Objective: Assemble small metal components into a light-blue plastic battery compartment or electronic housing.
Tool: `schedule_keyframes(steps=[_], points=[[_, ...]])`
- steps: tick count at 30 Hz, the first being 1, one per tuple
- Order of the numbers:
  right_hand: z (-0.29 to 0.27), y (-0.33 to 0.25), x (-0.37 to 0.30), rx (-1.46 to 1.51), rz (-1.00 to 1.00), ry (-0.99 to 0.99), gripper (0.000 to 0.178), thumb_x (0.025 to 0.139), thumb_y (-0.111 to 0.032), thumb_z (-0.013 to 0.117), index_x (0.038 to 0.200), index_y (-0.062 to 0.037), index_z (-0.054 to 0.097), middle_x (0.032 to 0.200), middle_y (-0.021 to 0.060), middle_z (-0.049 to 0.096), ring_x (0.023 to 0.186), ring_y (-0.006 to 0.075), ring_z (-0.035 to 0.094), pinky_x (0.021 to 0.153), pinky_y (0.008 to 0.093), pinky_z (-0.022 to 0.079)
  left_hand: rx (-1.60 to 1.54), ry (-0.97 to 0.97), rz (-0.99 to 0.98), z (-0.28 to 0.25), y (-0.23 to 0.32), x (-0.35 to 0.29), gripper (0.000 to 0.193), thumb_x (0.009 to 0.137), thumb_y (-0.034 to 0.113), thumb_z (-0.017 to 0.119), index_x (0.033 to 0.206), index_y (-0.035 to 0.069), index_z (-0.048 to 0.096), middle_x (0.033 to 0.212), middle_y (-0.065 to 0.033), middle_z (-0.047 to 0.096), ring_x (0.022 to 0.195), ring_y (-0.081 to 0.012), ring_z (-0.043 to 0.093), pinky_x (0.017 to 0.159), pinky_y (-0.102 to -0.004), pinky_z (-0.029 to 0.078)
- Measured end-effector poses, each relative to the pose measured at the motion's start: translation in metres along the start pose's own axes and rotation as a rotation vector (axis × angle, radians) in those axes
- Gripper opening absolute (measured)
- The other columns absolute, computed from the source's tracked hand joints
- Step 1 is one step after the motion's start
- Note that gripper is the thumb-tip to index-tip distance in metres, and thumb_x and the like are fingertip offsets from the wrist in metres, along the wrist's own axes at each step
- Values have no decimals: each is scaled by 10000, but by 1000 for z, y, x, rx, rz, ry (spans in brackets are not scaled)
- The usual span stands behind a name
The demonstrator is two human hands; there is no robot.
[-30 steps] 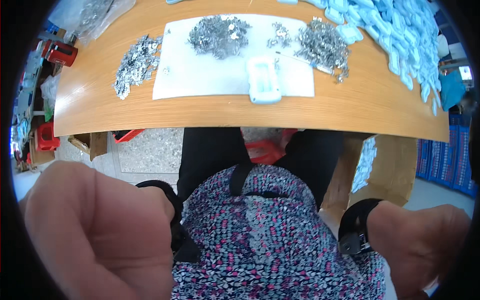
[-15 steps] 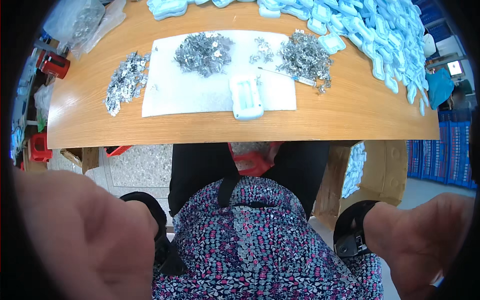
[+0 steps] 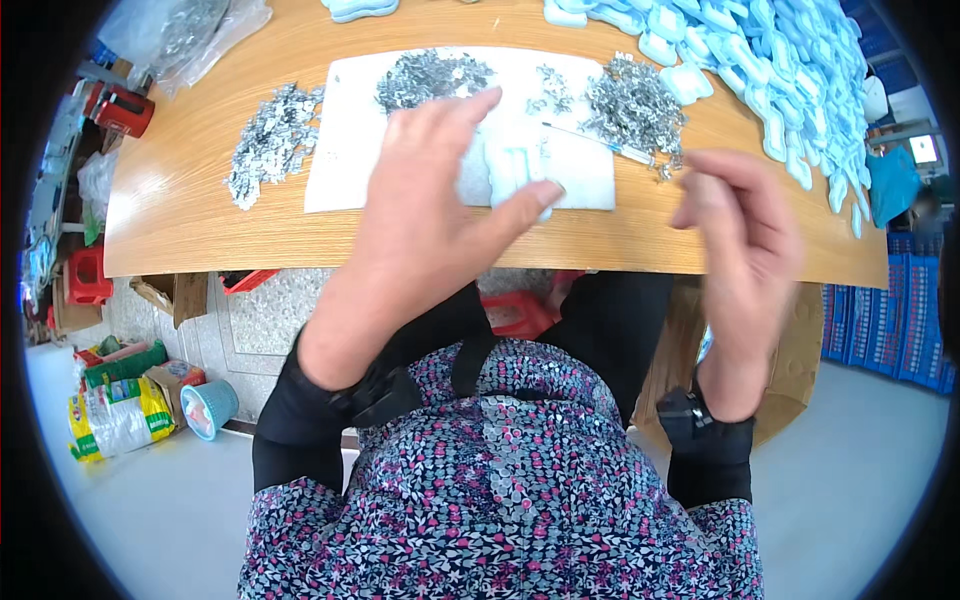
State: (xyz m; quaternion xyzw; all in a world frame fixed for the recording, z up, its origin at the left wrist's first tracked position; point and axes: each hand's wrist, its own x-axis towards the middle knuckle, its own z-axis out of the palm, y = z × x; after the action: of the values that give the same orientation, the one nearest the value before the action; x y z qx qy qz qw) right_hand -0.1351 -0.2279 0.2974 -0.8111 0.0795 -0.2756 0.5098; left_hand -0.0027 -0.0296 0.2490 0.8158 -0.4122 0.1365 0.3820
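My left hand is open over a white foam sheet, with thumb and fingers spread. Its thumb lies across the front end of a light blue plastic casing on the sheet; whether it touches cannot be told. To the right, my right hand hovers over the table's front edge, slightly blurred. Its fingers are loosely bent and apart, and nothing shows in them. Small metal clips form one pile on the sheet and another at its right edge. A slim tool with a blue-and-white handle lies before the right pile.
Flat metal pieces lie left of the sheet. Many light blue casings heap up at the back right. A clear plastic bag sits at the back left. Beneath the table are a cardboard box and a red stool.
Both hands have come from close to the camera out over the table: the left over the foam sheet, the right over the front edge. The view has shifted slightly; the casing remains on the sheet.
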Motion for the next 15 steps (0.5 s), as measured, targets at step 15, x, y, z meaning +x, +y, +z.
schedule_keyframes(steps=[15], points=[[70,68,34,-269,242,-169,214,856,-241,721,928,-41,703,920,165,700,844,346,683,782,405,539,67,-156,-82,25,-9,0,719,664,351,877,1207,-44,619,1149,-179,583,1111,-363,513,954,-446,459]])
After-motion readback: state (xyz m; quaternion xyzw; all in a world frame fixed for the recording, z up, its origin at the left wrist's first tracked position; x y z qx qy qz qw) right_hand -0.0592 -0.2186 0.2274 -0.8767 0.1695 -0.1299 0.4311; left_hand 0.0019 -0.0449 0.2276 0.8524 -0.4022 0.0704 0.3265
